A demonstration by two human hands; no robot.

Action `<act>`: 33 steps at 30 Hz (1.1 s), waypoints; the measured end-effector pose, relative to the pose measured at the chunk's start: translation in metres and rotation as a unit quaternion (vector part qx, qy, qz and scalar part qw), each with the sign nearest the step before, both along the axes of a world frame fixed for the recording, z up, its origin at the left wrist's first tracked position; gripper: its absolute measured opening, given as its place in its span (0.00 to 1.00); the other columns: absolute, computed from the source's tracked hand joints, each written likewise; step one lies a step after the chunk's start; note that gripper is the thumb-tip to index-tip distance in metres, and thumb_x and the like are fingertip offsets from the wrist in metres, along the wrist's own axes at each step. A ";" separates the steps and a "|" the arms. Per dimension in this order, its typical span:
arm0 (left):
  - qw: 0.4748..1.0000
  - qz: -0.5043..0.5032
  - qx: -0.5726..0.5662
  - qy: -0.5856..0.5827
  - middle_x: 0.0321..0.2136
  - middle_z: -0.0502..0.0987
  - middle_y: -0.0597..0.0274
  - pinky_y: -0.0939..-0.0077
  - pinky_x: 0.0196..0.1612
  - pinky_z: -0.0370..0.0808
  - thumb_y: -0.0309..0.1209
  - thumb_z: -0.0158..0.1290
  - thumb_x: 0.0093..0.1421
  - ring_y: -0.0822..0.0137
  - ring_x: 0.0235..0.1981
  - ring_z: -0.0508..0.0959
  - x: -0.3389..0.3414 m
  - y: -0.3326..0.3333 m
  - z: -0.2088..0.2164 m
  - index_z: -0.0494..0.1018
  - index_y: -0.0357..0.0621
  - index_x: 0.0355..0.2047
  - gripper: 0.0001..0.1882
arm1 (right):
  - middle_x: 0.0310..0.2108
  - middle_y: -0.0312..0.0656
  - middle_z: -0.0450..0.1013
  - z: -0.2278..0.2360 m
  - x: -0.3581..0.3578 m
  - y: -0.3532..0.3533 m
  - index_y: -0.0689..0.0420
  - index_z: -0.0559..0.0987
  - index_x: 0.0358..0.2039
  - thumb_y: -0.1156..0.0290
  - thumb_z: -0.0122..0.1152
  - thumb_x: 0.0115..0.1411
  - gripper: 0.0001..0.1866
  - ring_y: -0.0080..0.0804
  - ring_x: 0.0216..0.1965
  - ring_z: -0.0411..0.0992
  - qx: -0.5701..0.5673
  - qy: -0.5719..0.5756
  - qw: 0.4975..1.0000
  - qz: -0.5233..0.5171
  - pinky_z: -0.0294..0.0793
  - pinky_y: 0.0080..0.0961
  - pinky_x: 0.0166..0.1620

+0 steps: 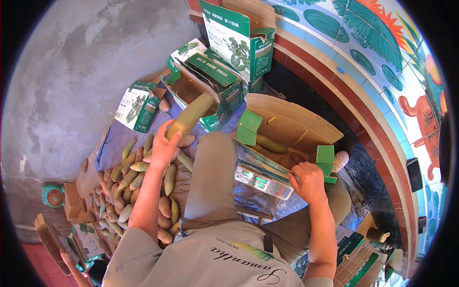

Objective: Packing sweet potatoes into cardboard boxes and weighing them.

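My left hand (165, 144) grips one end of a long green-brown melon (192, 115), tilted up over the heap beside my knee. An open cardboard box (294, 115) with green flaps stands in front of me, on or just behind a digital scale (264, 182) with lit green figures; the exact contact is hidden. My right hand (308, 179) has its fingers curled over the near edge of that box. Inside lie a long green melon (271, 144) and some brownish ones, partly hidden by the walls.
Many long melons (128, 179) are heaped on a blue sheet at my left. Other green and white boxes stand ahead (234, 43), with a smaller carton (136, 107) at the left. A painted tile wall (330, 67) curves along the right. Another person's arm (71, 265) shows at lower left.
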State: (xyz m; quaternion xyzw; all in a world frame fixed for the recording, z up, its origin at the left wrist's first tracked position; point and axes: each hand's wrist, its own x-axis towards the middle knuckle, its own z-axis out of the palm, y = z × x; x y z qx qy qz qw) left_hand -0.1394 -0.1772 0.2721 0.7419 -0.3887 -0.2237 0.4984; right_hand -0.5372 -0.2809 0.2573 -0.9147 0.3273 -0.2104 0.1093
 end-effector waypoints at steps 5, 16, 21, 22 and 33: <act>0.982 -0.184 0.012 -0.041 0.41 0.75 0.56 0.73 0.46 0.71 0.32 0.56 0.54 0.68 0.42 0.74 -0.051 -0.037 0.054 0.66 0.41 0.51 0.24 | 0.19 0.42 0.67 0.002 0.001 -0.001 0.57 0.71 0.18 0.71 0.63 0.42 0.09 0.41 0.25 0.68 -0.006 -0.028 1.000 -0.002 0.67 0.35 0.30; 0.893 -0.426 0.012 -0.146 0.41 0.74 0.50 0.62 0.48 0.68 0.33 0.54 0.53 0.50 0.44 0.73 -0.162 -0.115 0.015 0.69 0.45 0.47 0.20 | 0.20 0.44 0.67 0.001 0.003 0.002 0.58 0.71 0.19 0.74 0.64 0.43 0.08 0.43 0.25 0.67 -0.001 -0.036 0.999 -0.018 0.66 0.37 0.29; 0.917 -0.359 -0.081 -0.152 0.43 0.73 0.50 0.63 0.49 0.68 0.29 0.53 0.53 0.51 0.46 0.72 -0.152 -0.116 0.006 0.70 0.44 0.47 0.19 | 0.20 0.46 0.68 0.003 0.007 0.001 0.60 0.73 0.22 0.74 0.63 0.44 0.07 0.46 0.25 0.68 0.006 -0.036 0.999 -0.015 0.66 0.38 0.29; 0.922 -0.332 -0.116 -0.162 0.44 0.73 0.50 0.63 0.49 0.68 0.28 0.53 0.54 0.51 0.47 0.72 -0.145 -0.110 0.010 0.70 0.44 0.46 0.18 | 0.20 0.46 0.68 0.002 0.005 0.000 0.60 0.73 0.22 0.74 0.63 0.44 0.07 0.46 0.25 0.68 0.006 -0.025 0.999 -0.026 0.65 0.38 0.29; 0.963 -0.025 0.068 -0.260 0.36 0.76 0.50 0.64 0.42 0.72 0.29 0.54 0.53 0.50 0.38 0.75 0.035 0.026 -0.082 0.73 0.42 0.39 0.12 | 0.22 0.47 0.67 0.002 0.010 -0.002 0.60 0.72 0.24 0.74 0.61 0.48 0.07 0.48 0.27 0.67 -0.008 0.000 0.999 -0.038 0.65 0.39 0.30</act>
